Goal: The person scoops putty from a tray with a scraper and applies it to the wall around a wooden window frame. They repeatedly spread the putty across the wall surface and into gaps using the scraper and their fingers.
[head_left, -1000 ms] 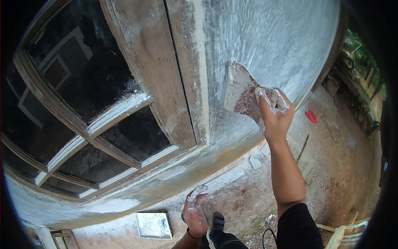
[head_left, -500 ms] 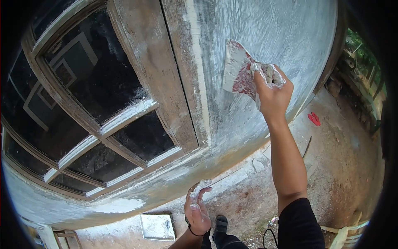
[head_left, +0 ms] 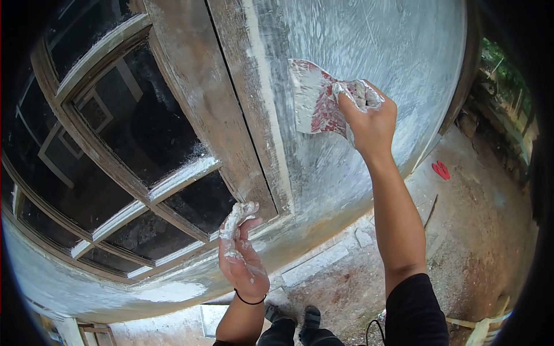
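Note:
My right hand (head_left: 374,115) is closed around a thin, bent spreader (head_left: 316,99), its red face largely smeared with white putty. The spreader's left edge is against the grey-blue wall (head_left: 398,40), just right of the window frame (head_left: 231,92). White paste coats the thumb and fingers of that hand. Lower down, my left hand (head_left: 245,259) is raised in front of the frame's bottom corner, palm up, with curved fingers held apart. Thick white putty (head_left: 234,222) clings to its fingers and thumb.
Dark glass panes (head_left: 156,115) with wooden bars fill the left side. A white tray (head_left: 212,320) lies on the ground below, partly hidden by my left arm. Red sandals (head_left: 441,170) rest on the dirt at right. My feet (head_left: 310,317) stand near the wall's base.
My left hand has risen up and to the left, from over the ground to the window's corner. The right hand and spreader have shifted slightly left toward the frame.

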`<act>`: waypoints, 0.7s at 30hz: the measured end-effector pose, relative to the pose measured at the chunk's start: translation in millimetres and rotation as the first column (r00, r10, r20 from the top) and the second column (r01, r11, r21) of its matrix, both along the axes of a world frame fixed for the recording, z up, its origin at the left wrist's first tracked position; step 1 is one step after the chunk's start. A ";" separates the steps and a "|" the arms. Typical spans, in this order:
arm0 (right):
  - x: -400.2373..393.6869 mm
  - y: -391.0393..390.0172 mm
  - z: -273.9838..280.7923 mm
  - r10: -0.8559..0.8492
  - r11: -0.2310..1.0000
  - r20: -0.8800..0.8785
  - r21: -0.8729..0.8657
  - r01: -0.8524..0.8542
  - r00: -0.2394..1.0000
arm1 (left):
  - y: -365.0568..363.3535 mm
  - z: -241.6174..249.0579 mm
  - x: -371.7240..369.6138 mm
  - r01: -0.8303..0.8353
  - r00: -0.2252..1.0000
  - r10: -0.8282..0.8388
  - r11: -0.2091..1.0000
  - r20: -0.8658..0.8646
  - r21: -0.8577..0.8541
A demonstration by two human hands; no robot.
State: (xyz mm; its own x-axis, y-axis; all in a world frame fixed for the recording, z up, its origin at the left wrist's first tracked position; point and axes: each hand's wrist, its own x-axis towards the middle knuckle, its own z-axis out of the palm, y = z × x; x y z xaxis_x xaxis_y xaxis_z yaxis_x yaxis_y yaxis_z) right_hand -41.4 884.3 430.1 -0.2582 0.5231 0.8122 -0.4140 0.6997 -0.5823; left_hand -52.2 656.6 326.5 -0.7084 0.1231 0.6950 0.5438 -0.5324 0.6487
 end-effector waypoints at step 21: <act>18.0 8.0 50.0 0.227 0.964 -0.143 -0.106 -0.243 0.963 | 9.8 23.6 -3.0 0.055 0.994 -0.054 0.998 -0.096 0.014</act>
